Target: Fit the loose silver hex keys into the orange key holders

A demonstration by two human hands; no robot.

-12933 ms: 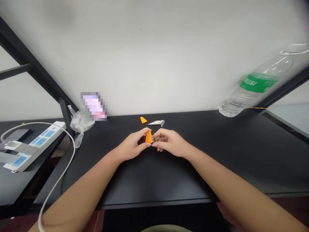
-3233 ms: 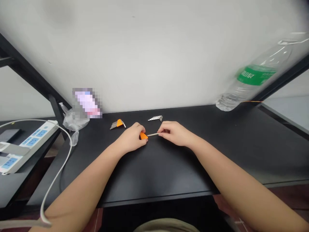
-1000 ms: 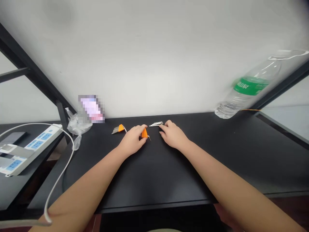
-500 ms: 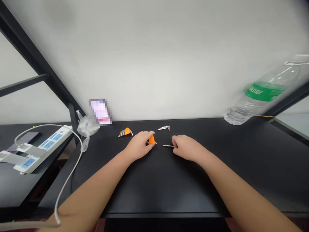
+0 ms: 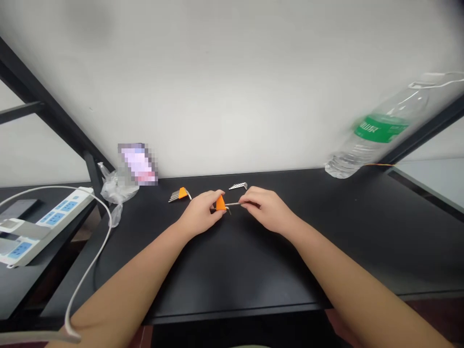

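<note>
My left hand (image 5: 198, 215) pinches a small orange key holder (image 5: 220, 203) on the black table (image 5: 232, 270). My right hand (image 5: 266, 208) grips a thin silver hex key (image 5: 234, 204) whose tip meets the holder. Behind the hands lies a small loose bundle of silver hex keys (image 5: 238, 186). To the left rests a second orange holder with several keys fitted in it (image 5: 180, 194).
A clear water bottle with a green label (image 5: 377, 133) stands at the back right against the white wall. A crumpled plastic bag (image 5: 118, 186) and a blurred-out item sit at the back left. A white power strip (image 5: 43, 222) with its cable lies on the neighbouring table.
My right hand took a hex key from the loose bundle and brought it left to the orange holder. My left hand has stayed on the holder.
</note>
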